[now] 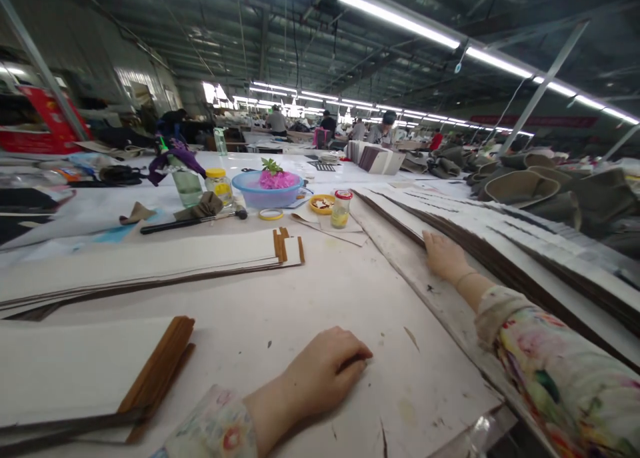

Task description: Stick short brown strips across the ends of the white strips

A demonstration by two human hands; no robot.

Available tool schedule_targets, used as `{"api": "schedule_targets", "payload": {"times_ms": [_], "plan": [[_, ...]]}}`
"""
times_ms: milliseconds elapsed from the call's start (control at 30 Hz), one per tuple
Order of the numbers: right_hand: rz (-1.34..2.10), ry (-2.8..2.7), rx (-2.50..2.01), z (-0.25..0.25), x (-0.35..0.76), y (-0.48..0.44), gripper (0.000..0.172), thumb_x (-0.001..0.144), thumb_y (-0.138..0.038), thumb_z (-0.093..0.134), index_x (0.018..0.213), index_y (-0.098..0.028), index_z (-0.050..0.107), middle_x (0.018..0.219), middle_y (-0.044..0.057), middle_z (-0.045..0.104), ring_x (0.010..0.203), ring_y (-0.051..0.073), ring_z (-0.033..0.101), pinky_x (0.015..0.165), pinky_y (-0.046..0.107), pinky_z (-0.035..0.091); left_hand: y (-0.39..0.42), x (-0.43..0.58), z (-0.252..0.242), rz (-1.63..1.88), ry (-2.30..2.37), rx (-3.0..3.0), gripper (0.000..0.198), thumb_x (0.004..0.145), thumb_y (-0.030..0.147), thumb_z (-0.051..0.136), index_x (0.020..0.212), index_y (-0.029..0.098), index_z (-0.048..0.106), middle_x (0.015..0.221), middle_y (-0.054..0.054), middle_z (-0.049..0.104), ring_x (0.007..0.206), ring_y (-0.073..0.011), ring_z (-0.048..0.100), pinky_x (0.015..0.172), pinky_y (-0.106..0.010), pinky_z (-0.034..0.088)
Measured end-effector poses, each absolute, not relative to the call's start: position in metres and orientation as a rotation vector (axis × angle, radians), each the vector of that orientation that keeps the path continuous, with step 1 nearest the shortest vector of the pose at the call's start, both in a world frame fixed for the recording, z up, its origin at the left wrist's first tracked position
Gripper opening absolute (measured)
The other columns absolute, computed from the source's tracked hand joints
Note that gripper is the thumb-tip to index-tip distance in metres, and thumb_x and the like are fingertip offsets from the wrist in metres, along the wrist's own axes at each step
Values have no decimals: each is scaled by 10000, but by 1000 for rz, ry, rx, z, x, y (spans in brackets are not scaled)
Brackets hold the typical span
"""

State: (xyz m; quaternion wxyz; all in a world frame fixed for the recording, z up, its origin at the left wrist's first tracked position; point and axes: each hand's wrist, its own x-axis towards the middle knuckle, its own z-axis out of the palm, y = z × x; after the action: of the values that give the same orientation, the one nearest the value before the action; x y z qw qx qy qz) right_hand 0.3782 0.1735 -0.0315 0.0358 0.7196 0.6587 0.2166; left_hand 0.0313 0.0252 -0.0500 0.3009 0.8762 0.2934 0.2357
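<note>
Lying near L: front stack (65, 371), white pcs w/ brown ends, at worktop's (240, 315) near L corner.
Back stack (140, 258): longer white strips, brown ends facing R, L side, beyond front stack & apart from it.
Black-handled tool (173, 225): flat, just past back stack; brown scrap (204, 205) beside it.
Green bottle (187, 186): upright, farther back; yellow-lid jar (219, 185) to its R.
Blue bowl (265, 197): toward far edge, pink stuff + green leaves in it.
L hand (323, 365): resting on worktop nr its near edge, fingers curled, thumb nr forefinger; can't tell if anything's pinched.
Yellow dish (323, 209): w/ scraps, red-lid jar (341, 213) just R of it.
R hand (445, 255): at L edge of strip pile (480, 225), fingertips partly hidden; can't tell if gripping or only touching.
Strip pile: long white strips, dark edges, overlapping, along worktop's R side.
Grey-green rolls (520, 185): heaped beyond pile, far R.
</note>
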Motion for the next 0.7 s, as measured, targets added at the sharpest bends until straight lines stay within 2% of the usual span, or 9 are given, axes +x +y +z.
{"api": "schedule_targets", "payload": {"times_ms": [300, 500, 600, 700], "plan": [[827, 1939, 2116, -44, 391, 220, 540, 815, -51, 269, 1334, -198, 262, 1281, 166, 409, 1147, 276, 387, 766, 436, 438, 29, 32, -53, 626, 800, 2282, 174, 777, 119, 488, 891, 192, 597, 863, -8, 626, 835, -130, 529, 792, -239, 391], [934, 1967, 2017, -41, 395, 222, 583, 803, -42, 268, 1358, -210, 210, 1393, 150, 260, 1254, 299, 238, 740, 432, 455, 34, 33, -60, 605, 767, 2308, 210, 730, 85, 509, 896, 183, 594, 859, -16, 627, 828, -139, 534, 775, -241, 399], [927, 2062, 1847, -40, 396, 217, 525, 821, -54, 258, 1277, -288, 370, 1423, 55, 228, 1296, 263, 151, 774, 418, 439, 35, 33, -60, 596, 759, 2310, 213, 734, 88, 512, 903, 189, 594, 865, -11, 628, 835, -138, 534, 780, -240, 399], [906, 2089, 1770, -42, 399, 216, 405, 815, -72, 286, 1034, -225, 590, 1419, 45, 240, 1294, 272, 160, 773, 413, 440, 34, 33, -58, 587, 759, 2312, 210, 742, 92, 511, 904, 196, 595, 866, -7, 629, 838, -137, 536, 777, -239, 400]]}}
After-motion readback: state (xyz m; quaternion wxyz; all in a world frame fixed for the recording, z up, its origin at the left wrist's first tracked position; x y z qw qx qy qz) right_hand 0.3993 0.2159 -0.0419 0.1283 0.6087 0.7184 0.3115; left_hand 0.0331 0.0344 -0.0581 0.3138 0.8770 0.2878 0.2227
